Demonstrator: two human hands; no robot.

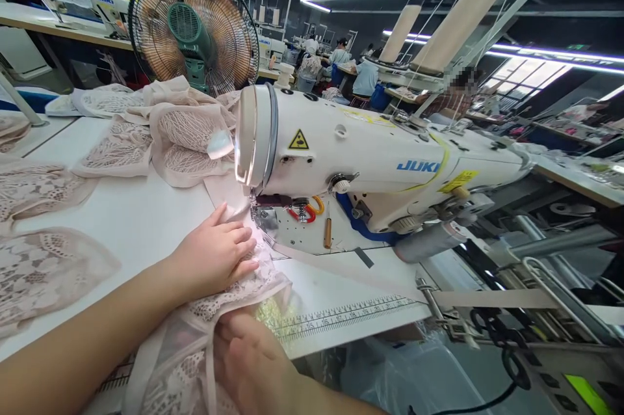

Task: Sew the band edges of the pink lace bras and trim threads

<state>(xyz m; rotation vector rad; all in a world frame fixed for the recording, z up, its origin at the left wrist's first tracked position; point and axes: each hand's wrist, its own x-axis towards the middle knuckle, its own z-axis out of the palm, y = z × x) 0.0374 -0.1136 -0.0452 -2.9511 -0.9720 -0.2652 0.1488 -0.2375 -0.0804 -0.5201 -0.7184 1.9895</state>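
Observation:
Beige lace garment piece lies under the presser foot of a white JUKI sewing machine and drapes towards me over the table edge. Just left of the needle area, my left hand rests on the lace with its fingers stretched out. Lower down, my right hand is at the hanging part of the same piece, its fingers curled at the fabric's edge and partly hidden by it. A narrow beige strip runs from the presser foot to the right.
Several lace pieces are heaped on the table's left. A wooden-handled tool and a red-and-yellow horseshoe-shaped thing lie under the machine arm. A ruler tape lines the front edge. A fan stands behind; people sit farther back.

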